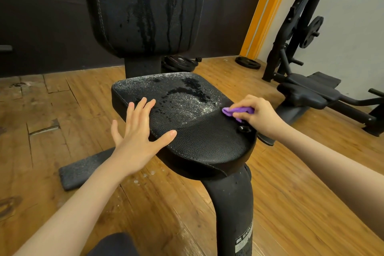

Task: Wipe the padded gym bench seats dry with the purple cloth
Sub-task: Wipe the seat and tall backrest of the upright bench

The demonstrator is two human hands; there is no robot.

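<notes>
The black padded seat point(193, 137) fills the middle of the head view. Water droplets cover its far half, while the near half looks dry. My right hand point(258, 115) grips the bunched purple cloth point(239, 111) against the seat's right edge. Flat on the seat's left edge rests my left hand point(138, 138), fingers spread and straight. Above the seat stands the upright back pad point(145, 8), streaked with runs of water.
The bench's black post point(232, 210) drops to a worn wooden floor point(62, 110). A black foot bar point(83, 169) lies at the left. Weight plates point(180, 62) lie behind the seat. Another black gym machine point(307, 89) stands at the right by the white wall.
</notes>
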